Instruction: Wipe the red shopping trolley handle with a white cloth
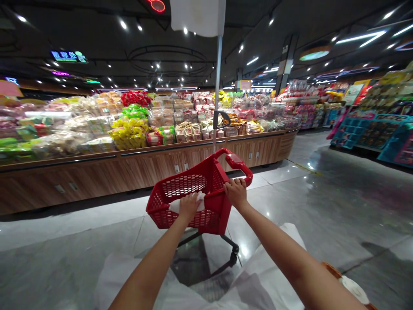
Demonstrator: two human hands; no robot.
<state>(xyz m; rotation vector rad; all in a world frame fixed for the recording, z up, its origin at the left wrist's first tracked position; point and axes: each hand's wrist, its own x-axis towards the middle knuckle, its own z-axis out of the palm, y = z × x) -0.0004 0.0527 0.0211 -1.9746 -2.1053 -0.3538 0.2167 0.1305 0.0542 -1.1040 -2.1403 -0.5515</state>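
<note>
two hands (189,207) (237,193), one cart (217,201), one pole (218,69)

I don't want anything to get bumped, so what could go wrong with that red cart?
Only the right hand is on the handle, so the red cart might swing sideways.
The wooden counter is close by, so a rolling cart could bump it.
The white item under the left hand might slip or snag on the basket's holes.

Left arm (159,268) and right arm (274,243) stretch forward, fingers (237,182) curled.
</note>
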